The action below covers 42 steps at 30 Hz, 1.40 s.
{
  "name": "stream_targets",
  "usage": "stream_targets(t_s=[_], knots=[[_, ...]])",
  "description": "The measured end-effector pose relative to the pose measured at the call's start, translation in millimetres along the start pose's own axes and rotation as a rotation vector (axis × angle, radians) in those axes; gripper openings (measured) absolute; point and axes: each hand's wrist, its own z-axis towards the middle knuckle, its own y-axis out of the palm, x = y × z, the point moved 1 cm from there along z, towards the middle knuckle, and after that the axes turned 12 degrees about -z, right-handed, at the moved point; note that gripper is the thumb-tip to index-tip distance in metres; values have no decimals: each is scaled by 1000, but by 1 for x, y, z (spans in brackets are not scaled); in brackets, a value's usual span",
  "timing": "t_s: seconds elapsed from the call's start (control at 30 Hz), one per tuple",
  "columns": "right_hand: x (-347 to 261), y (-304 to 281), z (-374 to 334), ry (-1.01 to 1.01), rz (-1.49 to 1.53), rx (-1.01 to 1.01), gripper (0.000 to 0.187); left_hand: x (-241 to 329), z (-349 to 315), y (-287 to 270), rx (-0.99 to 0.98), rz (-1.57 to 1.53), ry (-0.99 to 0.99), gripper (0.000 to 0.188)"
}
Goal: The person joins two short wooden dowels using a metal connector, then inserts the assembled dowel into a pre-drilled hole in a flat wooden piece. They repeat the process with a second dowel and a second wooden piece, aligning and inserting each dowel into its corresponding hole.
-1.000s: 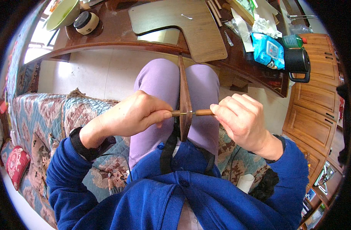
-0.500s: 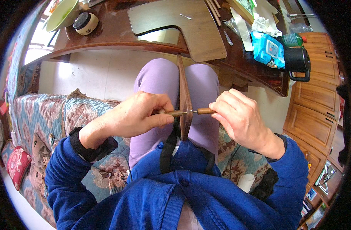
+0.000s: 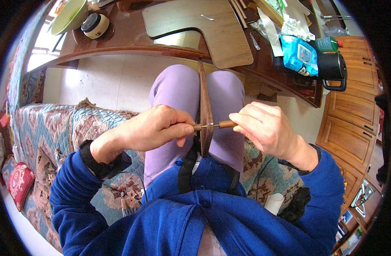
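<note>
Between my thighs stands a thin brown wooden board (image 3: 205, 100), seen nearly edge-on. My left hand (image 3: 155, 129) is closed on a short wooden dowel (image 3: 197, 127) at the board's left face. On the right side, my right hand (image 3: 268, 130) pinches the outer end of a second wooden dowel (image 3: 226, 124). A thin brass-coloured metal pin (image 3: 216, 125) shows between that dowel and the board, in line with both dowels. Whether it passes right through the board is hard to make out. My fingers hide the outer parts of both dowels.
Ahead, a glossy dark table (image 3: 131, 40) carries an L-shaped wooden panel (image 3: 225, 38), a lidded jar (image 3: 95, 25), a green bowl (image 3: 70, 17), a blue wipes pack (image 3: 298, 55), a black mug (image 3: 332, 68) and several wooden strips. A quilted sofa cover (image 3: 93, 123) lies beneath me.
My right hand has shifted slightly and its fingers have changed position on the right dowel. The left hand's grip has also altered a little, showing more of its dowel. The board stays in place.
</note>
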Motion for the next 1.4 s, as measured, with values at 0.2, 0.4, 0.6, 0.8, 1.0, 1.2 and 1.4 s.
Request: stream_targets(t_s=[0.2,0.4,0.6,0.8,1.0,1.2,1.4], knots=[[3,-9,7,216,343,-322,16,-4,2,3,134,148,212,24],[-7,-10,6,229,187,-182,16,-1,0,4,170,171,189,23],[-15,-1,-4,-44,-223,38,34,1,-2,4,108,68,113,27],[-13,-5,0,-48,-195,-21,28,0,0,3,90,57,128,27],[1,-6,11,255,397,-307,18,-6,1,9,193,288,331,22],[17,-2,18,733,1100,-871,35,-10,-2,16,334,749,542,23],[6,-13,13,483,699,-645,24,-11,-4,17,319,761,492,22]])
